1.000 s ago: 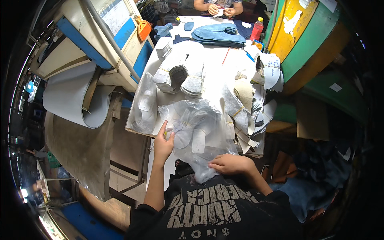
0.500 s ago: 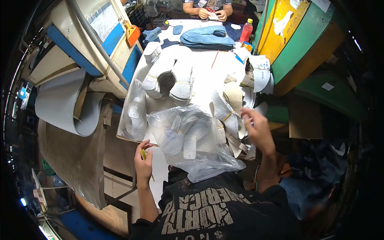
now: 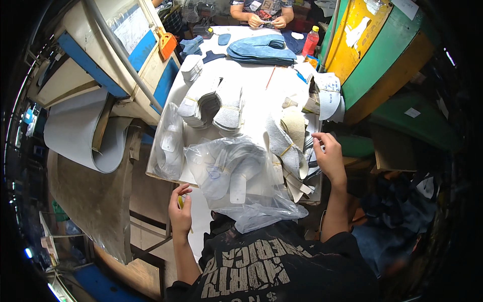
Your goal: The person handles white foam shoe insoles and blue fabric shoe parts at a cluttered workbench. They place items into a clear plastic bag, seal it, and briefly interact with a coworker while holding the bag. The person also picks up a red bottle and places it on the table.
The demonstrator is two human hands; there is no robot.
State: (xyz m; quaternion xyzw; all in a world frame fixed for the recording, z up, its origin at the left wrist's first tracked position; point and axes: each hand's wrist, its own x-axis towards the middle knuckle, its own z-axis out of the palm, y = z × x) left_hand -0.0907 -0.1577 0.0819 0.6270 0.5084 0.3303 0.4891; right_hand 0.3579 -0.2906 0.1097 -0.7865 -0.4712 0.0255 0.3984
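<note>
My left hand [image 3: 180,209] is at the table's near left edge, its fingers curled around a slim yellow pen-like stick [image 3: 180,202], mostly hidden by the palm. My right hand [image 3: 329,157] hovers by the right edge with fingers bent and apart, nothing visible in them. Between the hands, a clear plastic bag [image 3: 271,196] holds curved grey-white pieces and a white tag [image 3: 238,189], and its loose mouth hangs over the near edge. Next to my right hand lie banded grey pieces [image 3: 283,138] and a cream curved piece [image 3: 293,121].
Banded stacks of U-shaped white pieces [image 3: 229,108] stand mid-table, with blue U-shaped pieces [image 3: 261,48] beyond. A red bottle [image 3: 311,41] stands far right. Another person's hands [image 3: 266,21] hold something small across the table. Cabinets flank both sides; a grey rolled sheet [image 3: 75,128] sits left.
My right hand has moved slightly right, away from the banded pieces, and its fingers have spread. The left hand stays almost in place. The other person's hands have shifted slightly.
</note>
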